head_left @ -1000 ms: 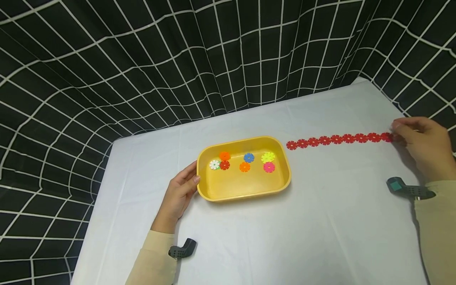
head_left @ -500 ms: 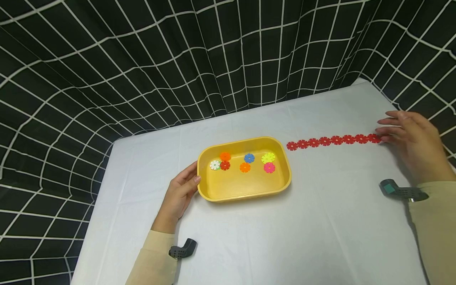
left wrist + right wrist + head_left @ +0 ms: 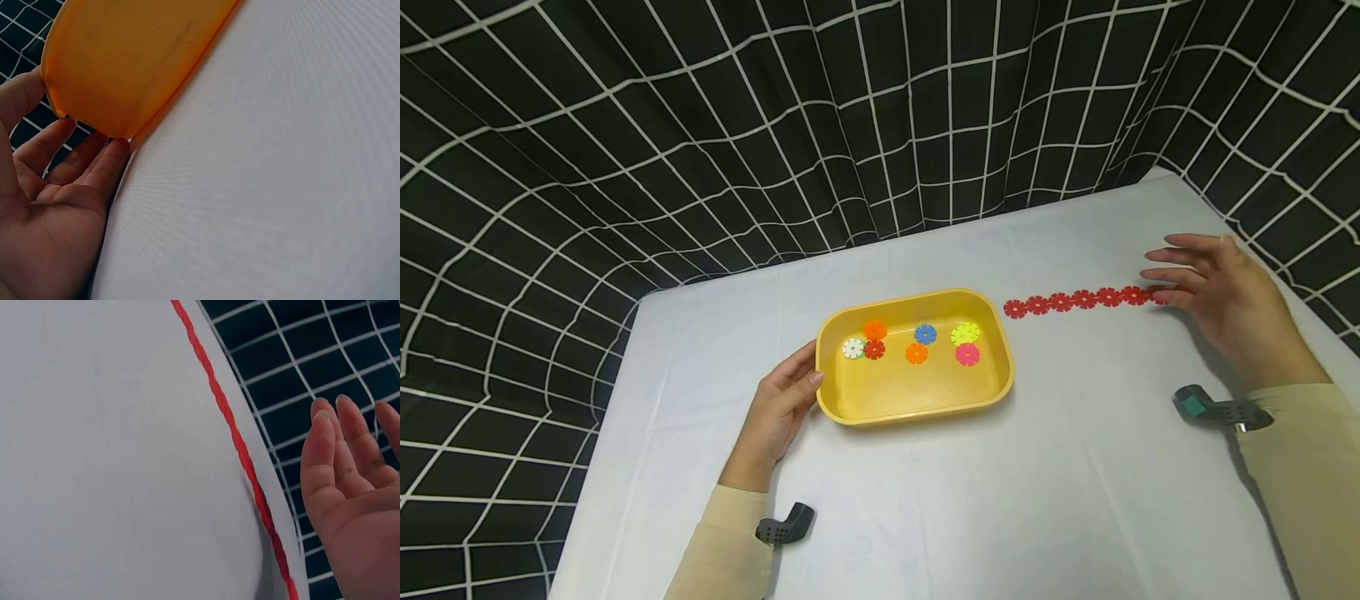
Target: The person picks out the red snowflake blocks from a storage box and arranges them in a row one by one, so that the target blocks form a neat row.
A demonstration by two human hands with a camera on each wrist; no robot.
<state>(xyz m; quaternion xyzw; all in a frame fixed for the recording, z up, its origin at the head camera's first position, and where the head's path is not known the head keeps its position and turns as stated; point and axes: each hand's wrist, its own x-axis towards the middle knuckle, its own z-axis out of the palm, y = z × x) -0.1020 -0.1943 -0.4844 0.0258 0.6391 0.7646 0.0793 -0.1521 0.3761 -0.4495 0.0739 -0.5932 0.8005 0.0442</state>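
Observation:
My left hand (image 3: 778, 408) holds the left end of a yellow plastic tray (image 3: 910, 390), thumb at the rim and fingers against the outer wall. The left wrist view shows the tray's side (image 3: 137, 62) with those fingertips along its lower edge. Inside lie several flower-shaped plastic discs: white, orange, blue, yellow, pink and a red disc (image 3: 874, 350). Right of the tray runs a straight chain of red flower discs (image 3: 1083, 299) on the cloth. Over its right end hovers my right hand (image 3: 1232, 292), fingers spread and holding nothing; it hides that end in the head view.
A white cloth (image 3: 1045, 492) covers the table. Black curtains with a white grid (image 3: 925, 108) hang behind it and along both sides. Each sleeve carries a dark wrist camera, the left camera (image 3: 786, 525) near the tray's lower left.
My right hand has let go of the chain's right end and moved left above it, its fingers spreading. My left hand, the tray and the chain have stayed in place.

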